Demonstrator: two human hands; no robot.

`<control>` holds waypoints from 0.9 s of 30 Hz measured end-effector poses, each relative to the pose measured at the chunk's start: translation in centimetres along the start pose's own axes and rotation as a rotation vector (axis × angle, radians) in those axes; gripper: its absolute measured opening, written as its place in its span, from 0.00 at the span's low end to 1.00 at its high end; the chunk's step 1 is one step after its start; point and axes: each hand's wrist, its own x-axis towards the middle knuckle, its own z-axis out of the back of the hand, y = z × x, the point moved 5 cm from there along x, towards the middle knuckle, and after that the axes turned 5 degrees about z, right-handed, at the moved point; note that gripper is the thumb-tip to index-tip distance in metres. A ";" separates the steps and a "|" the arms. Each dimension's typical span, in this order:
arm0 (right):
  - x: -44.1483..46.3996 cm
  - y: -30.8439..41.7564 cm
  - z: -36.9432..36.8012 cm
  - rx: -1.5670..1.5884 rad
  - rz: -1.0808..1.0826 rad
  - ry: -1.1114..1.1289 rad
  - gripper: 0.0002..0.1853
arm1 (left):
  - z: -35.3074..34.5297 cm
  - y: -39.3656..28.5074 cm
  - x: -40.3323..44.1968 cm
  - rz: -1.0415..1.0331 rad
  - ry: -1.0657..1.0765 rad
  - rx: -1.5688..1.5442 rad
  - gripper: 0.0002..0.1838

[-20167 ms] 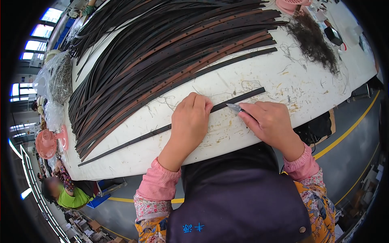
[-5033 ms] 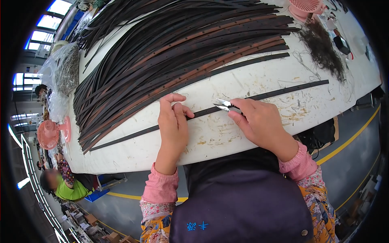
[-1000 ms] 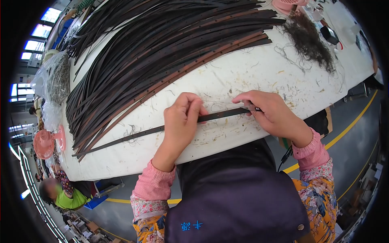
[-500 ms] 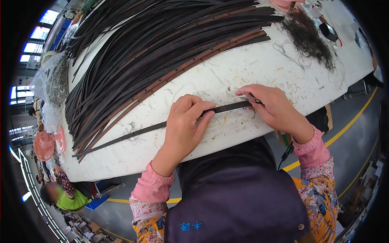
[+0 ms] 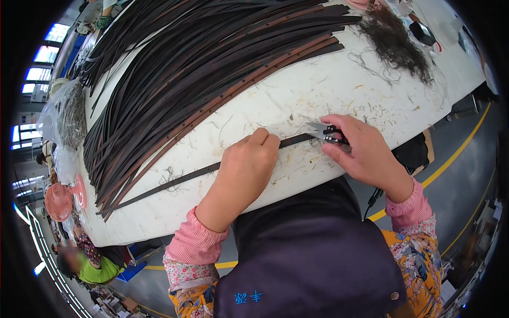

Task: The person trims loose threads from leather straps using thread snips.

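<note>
A dark, narrow strap with small holes (image 5: 185, 177) lies slantwise along the near part of the white table (image 5: 371, 114). My left hand (image 5: 246, 167) is closed around it, knuckles up and fingertips hidden. Beyond that hand a short length of strap points toward my right hand (image 5: 366, 153). Held in the right hand is a pair of thread snips (image 5: 333, 135) with black handles, its pale blades spread beside the strap's right end. Whether blade and strap touch, I cannot tell. Thread scraps lie around both hands.
Many black and brown straps (image 5: 175, 100) lie heaped across the table's far left. A dark tangle of thread (image 5: 400, 45) sits at the back right, near a black box (image 5: 422, 33). At left are a pink fan (image 5: 59, 201) and a person in green (image 5: 101, 270).
My left hand has rolled over, its fingers now curled under on the strap. In my right hand the snips have turned and show more fully, blades spread. The view has shifted slightly.
</note>
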 end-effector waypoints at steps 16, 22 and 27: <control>-0.8 3.0 -3.7 -0.330 0.250 -0.067 0.16 | -1.5 0.9 0.5 0.050 -0.087 -0.097 0.07; -0.6 2.8 -4.1 -0.303 0.212 -0.069 0.14 | -1.5 0.9 0.3 0.013 -0.120 -0.084 0.08; -0.6 3.1 -4.2 -0.333 0.206 -0.051 0.13 | -1.5 0.9 0.2 -0.001 -0.128 -0.068 0.08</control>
